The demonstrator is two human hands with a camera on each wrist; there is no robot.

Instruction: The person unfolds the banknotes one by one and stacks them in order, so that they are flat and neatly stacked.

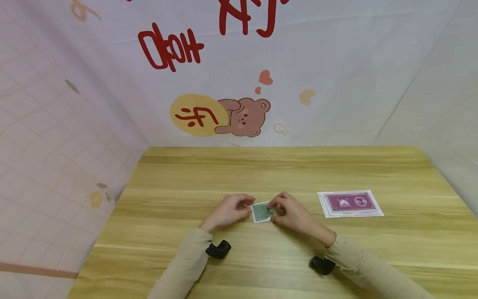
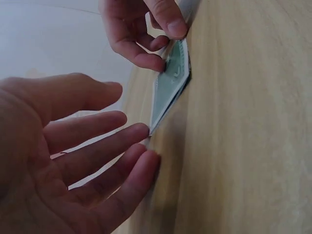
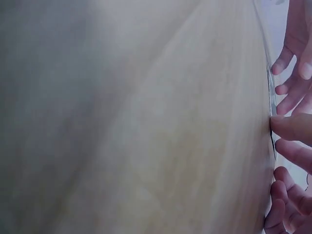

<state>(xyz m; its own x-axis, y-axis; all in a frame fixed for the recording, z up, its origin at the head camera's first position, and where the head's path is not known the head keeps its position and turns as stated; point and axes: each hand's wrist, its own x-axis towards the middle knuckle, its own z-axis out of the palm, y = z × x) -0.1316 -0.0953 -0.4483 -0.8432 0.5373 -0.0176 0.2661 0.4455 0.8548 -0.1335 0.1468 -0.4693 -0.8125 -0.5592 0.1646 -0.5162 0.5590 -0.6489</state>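
Note:
A small green note point(image 1: 260, 212) with a white border and a "2" in its corner lies on the wooden table between both hands. In the left wrist view, the note point(image 2: 170, 87) shows a dark slit along its near edge, as if folded or layered. My right hand point(image 1: 295, 214) pinches its right end, thumb on the near edge and fingertips on the far one. My left hand point(image 1: 231, 211) is beside the left end, fingers relaxed and spread, with a fingertip at the note's corner. The right wrist view shows the note only edge-on, beside the right hand point(image 3: 295, 129).
To the right on the table point(image 1: 224, 166) lies a stack of paper with a purple note point(image 1: 351, 202) on top. Dark wrist cameras sit at the left cuff point(image 1: 219, 250) and right cuff point(image 1: 322, 265). A printed cloth backdrop point(image 1: 336, 83) stands behind the table's far edge.

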